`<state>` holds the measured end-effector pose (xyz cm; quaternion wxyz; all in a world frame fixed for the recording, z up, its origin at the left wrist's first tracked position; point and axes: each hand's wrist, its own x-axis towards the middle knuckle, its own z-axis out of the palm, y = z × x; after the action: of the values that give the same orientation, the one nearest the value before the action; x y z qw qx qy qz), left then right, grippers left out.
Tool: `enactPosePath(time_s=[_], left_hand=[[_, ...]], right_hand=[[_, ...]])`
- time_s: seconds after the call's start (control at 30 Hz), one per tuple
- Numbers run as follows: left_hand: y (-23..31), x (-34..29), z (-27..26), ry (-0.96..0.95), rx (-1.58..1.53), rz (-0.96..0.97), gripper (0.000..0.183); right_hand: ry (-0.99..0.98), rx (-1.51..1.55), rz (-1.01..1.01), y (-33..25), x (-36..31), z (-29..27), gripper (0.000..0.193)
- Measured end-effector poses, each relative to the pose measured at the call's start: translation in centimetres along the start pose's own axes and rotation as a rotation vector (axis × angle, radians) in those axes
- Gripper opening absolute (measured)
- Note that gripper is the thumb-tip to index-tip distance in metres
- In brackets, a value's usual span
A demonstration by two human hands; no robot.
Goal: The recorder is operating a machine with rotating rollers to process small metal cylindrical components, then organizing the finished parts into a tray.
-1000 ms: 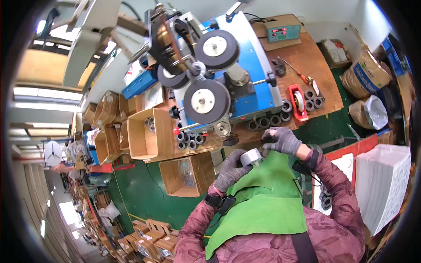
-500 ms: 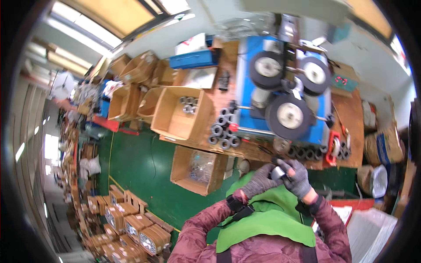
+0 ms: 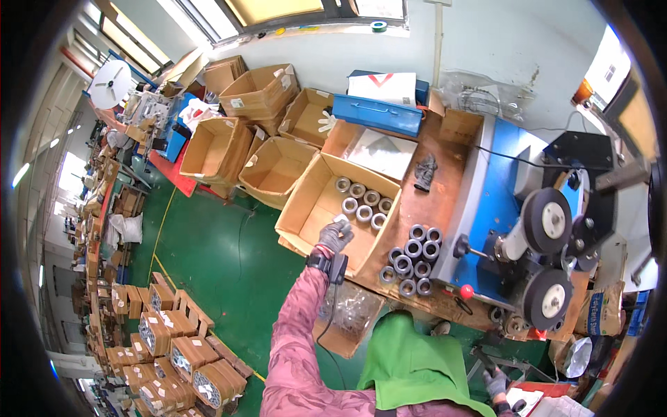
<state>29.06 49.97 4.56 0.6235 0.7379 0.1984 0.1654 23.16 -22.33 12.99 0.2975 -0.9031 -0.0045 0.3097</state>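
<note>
Green floor (image 3: 215, 243) extends left of one brown worktable (image 3: 445, 149). On the table's right stands one blue machine (image 3: 499, 167). One open cardboard box (image 3: 303, 200) sits at the table's left edge. One green apron (image 3: 410, 354) lies at the near side. Two dark wheels (image 3: 549, 220) show clearly on the machine.

Change of state: half a second ago, both hands met above the apron; now they are well apart. Left hand (image 3: 335, 238): moved left to the box's near side, fingers closed on one pale metal part (image 3: 341, 218); depth relative to the rim cannot be told. Judgement: handling of this part has passed to the left hand alone. Right hand (image 3: 495, 383): low, near right; grip cannot be told.

Count: seven grey rings (image 3: 364, 218) inside the box; about ten dark rings (image 3: 413, 254) on the table, between box and machine.
</note>
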Motion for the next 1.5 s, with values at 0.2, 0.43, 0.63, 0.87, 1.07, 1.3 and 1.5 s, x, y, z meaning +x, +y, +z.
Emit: enactPosePath(time_s=[0.2, 0.43, 0.63, 0.87, 1.07, 1.3, 1.5], left_hand=[[-5.5, 10.2, -2.7, 0.443, 0.532, -0.779, 0.023], [-7.2, 10.7, -1.3, 0.287, 0.486, -0.252, 0.026], [-3.0, 9.3, -0.4, 0.161, 0.189, -0.336, 0.03], [9.4, 0.5, 12.9, -0.334, 0.218, -0.145, 0.03], [18.4, -14.4, 34.7, -1.012, 0.371, 0.149, 0.031], [22.0, -36.8, 49.9, -1.632, 0.449, 0.447, 0.032], [23.5, -51.8, 55.6, -1.994, 0.491, 0.649, 0.033]], right_hand=[[-0.035, 0.075, 0.4, 8.4, -5.7, 1.3, 0.012], [-0.007, 0.334, 0.59, 8.7, -6.8, 2.9, 0.01], [0.039, 0.322, 0.373, -2.2, -5.2, 3.4, 0.028], [0.049, 0.091, 0.244, -0.2, -8.3, 6.2, 0.037], [0.325, 0.39, 0.504, 7.1, -18.7, 13.1, 0.039], [0.344, 0.384, 0.956, 17.8, -37.3, 32.9, 0.038], [0.388, 0.737, 1.329, 18.2, -49.1, 50.2, 0.032]])
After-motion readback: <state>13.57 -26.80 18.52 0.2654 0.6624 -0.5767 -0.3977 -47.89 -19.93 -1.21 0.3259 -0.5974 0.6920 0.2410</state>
